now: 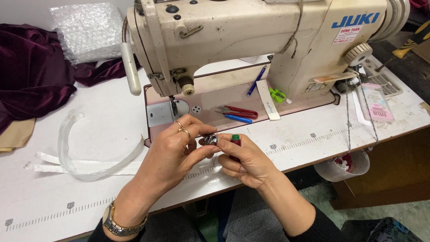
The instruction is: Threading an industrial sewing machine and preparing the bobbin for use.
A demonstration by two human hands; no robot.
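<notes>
Head view: left hand (172, 150) pinches a small metal bobbin case (209, 140); right hand (246, 161) grips a red-handled screwdriver (235, 140) at it.

Two bare hands, left hand (172, 148) and right hand (248, 163), seen from above. Two gold rings (182, 129) on neighbouring fingers of the left, one plain band nearer the knuckle, one further along. On the left wrist, a metal wristwatch (117, 223) with a linked bracelet in mixed silver and gold tones. Black sleeves (313, 228) pushed back up both forearms, only their cuffs in view. Short, unpainted nails. Grey trousers (251, 222) over the lap below.
</notes>
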